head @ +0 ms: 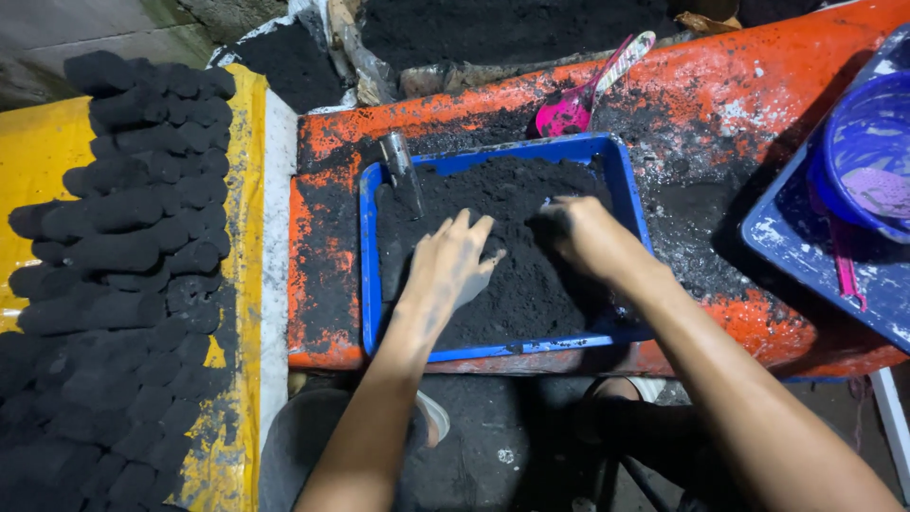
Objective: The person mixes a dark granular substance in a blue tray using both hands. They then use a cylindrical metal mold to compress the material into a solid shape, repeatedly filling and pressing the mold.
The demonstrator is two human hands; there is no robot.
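Note:
A blue rectangular tray (368,284) holds a heap of black powder (502,194) and stands on an orange, stained bench (720,85). My left hand (453,264) lies flat on the powder with fingers spread, palm down. My right hand (580,230) digs into the powder just to its right, fingers curled and partly buried. A metal tube-shaped tool (400,166) leans in the tray's far left corner.
Rows of black pressed cylinders (123,256) lie on a yellow sheet (28,152) at left. A pink scoop (578,100) rests behind the tray. A blue bowl (867,156) sits on a blue board (806,246) at right. More black powder (493,28) is piled at the back.

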